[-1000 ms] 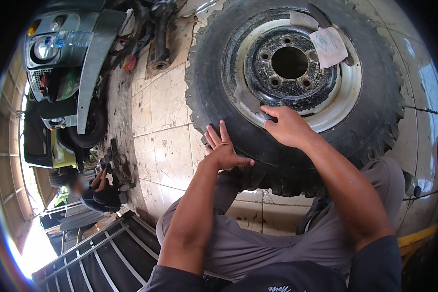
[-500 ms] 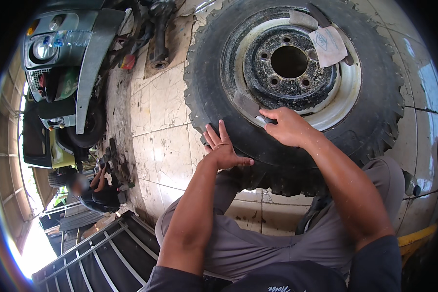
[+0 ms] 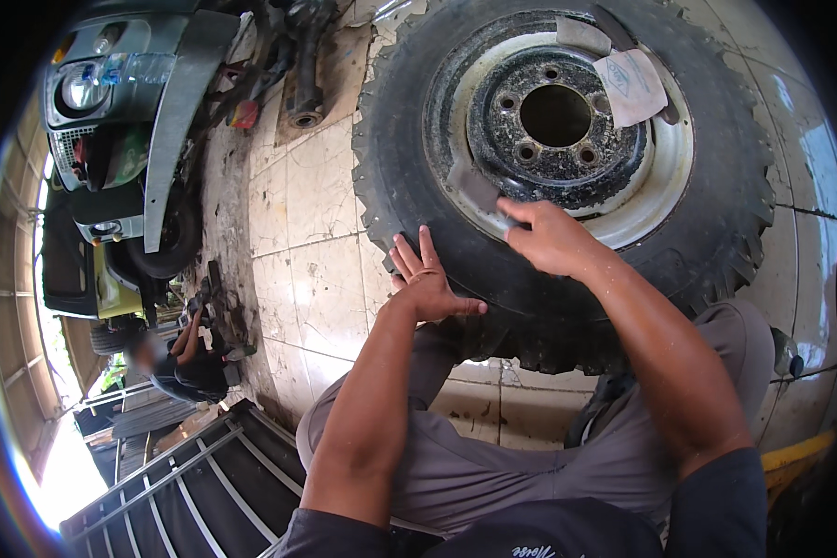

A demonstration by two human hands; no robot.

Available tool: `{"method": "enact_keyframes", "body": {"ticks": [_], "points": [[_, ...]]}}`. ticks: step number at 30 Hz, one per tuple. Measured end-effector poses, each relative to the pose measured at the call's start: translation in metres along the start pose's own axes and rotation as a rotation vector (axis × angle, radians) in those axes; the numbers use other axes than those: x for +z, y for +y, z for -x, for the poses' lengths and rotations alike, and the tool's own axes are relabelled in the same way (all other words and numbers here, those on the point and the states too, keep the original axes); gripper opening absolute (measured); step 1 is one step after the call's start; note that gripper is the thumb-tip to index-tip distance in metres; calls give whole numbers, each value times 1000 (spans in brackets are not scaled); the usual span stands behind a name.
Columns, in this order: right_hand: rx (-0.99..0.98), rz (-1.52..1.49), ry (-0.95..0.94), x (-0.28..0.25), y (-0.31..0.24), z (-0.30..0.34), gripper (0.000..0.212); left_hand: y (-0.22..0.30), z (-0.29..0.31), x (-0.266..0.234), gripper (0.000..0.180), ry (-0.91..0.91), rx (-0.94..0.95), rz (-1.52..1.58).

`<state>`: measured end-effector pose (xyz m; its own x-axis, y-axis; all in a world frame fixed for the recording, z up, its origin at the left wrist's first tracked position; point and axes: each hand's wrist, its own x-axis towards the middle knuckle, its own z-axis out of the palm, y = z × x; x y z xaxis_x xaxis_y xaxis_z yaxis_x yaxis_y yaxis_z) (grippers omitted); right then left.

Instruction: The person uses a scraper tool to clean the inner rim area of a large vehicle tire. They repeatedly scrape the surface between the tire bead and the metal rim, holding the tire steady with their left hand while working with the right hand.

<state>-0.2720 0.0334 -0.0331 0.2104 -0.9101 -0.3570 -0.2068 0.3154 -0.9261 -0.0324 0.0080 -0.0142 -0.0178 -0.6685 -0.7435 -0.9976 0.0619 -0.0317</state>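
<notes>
A big black tyre [image 3: 395, 121] on a wheel with a worn, whitish rim [image 3: 674, 172] lies flat before me. My right hand [image 3: 551, 240] is closed at the rim's near-left part, its fingertips at the edge of a small grey piece of sandpaper [image 3: 477, 189]. The grip on that piece is partly hidden by the fingers. My left hand [image 3: 430, 290] rests with spread fingers on the tyre's near-left sidewall, holding nothing. Toward the far right of the rim lie a printed pale piece of sandpaper [image 3: 631, 86] and a smaller greyish piece [image 3: 583, 35].
A dark flat bar [image 3: 614, 26] lies on the rim, partly under the pale piece. Metal parts [image 3: 305, 93] are on the tiled floor at the far left. A vehicle front [image 3: 112, 93] stands left, and another person [image 3: 191, 367] crouches beyond. A black metal-barred rack [image 3: 186, 493] is near left.
My right hand has shifted slightly up and left, and the sandpaper piece under its fingertips has turned and moved a little along the rim. My left hand stays in place.
</notes>
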Motion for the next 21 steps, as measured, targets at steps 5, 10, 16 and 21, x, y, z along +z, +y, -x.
{"method": "enact_keyframes", "body": {"ticks": [5,10,16,21], "points": [[-16,-10,78,4,-1,0,58,2,1,-2,171,-16,-8,-1],[24,-28,-70,0,0,1,58,-2,1,0,172,-9,-13,1],[-151,113,177,10,22,-12,58,2,1,-1,171,-14,-11,-7],[-232,176,119,4,18,-11,57,1,1,-2,171,-15,-11,-3]]}}
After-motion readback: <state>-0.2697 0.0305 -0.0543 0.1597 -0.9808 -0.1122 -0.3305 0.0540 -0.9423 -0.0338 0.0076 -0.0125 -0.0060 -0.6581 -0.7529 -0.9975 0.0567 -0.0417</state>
